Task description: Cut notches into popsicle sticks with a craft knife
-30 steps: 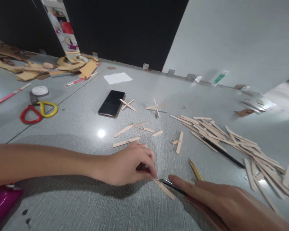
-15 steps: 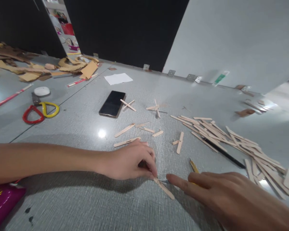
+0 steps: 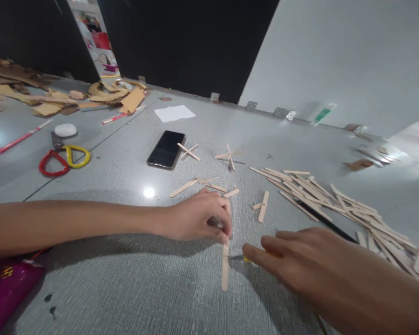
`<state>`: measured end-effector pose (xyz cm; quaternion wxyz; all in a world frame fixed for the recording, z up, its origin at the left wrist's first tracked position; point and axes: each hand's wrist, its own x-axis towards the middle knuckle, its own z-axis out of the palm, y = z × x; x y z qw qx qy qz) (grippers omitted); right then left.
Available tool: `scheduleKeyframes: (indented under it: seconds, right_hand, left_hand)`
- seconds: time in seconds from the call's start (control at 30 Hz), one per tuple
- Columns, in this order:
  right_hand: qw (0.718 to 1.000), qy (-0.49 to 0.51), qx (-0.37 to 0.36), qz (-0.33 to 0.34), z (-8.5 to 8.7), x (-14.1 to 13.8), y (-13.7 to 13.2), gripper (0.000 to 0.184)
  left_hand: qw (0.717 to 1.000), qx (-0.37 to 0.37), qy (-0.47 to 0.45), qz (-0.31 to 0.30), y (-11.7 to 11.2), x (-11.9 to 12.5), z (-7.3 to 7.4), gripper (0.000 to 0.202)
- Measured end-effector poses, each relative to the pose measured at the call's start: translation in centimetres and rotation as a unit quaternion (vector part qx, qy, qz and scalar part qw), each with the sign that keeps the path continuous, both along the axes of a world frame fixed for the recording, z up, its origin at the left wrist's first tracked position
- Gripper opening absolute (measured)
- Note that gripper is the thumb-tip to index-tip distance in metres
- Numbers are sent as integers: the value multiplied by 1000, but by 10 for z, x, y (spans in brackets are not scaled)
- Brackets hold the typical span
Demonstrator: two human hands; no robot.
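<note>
My left hand (image 3: 202,216) is closed in a pinch on the upper end of a wooden craft stick (image 3: 225,272). The stick lies on the grey table, pointing towards me. From the right, my right hand (image 3: 300,265) grips a craft knife (image 3: 235,257), its index finger stretched along it. The thin blade reaches the stick just below my left fingertips; a bit of yellow shows under the finger, and most of the handle is hidden. Beyond my left hand lie another craft stick (image 3: 184,188) and a short cut piece (image 3: 231,193).
A pile of craft sticks (image 3: 317,195) spreads at right. Crossed sticks (image 3: 188,151) lie beside a phone (image 3: 166,149). Scissors (image 3: 64,158) and a white mouse-shaped object (image 3: 65,130) are at left, cardboard scraps (image 3: 108,94) behind. A purple packet (image 3: 16,288) sits near my left arm.
The held craft stick has turned from slanting to nearly straight towards me. My left hand has shifted slightly up and right, and the knife blade now meets the stick from the right.
</note>
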<state>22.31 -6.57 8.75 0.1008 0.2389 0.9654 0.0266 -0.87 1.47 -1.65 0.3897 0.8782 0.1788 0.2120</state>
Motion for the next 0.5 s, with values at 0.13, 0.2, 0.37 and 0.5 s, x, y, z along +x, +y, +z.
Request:
scheduleKeyframes:
  seconds: [0.13, 0.2, 0.37, 0.5]
  right_hand:
    - [998, 48, -8, -32, -1, -9, -8, 45]
    - [996, 56, -19, -66, -6, -6, -12, 45]
    - [993, 40, -10, -107, -27, 13, -27, 57]
    - [990, 64, 21, -121, -49, 26, -47, 77]
  left_hand:
    - [1000, 14, -2, 6, 0, 2, 0, 12]
    - [1000, 24, 7, 4, -5, -2, 5, 10]
    - [998, 52, 41, 4, -24, -13, 12, 26]
    - [996, 85, 24, 8, -33, -11, 0, 65]
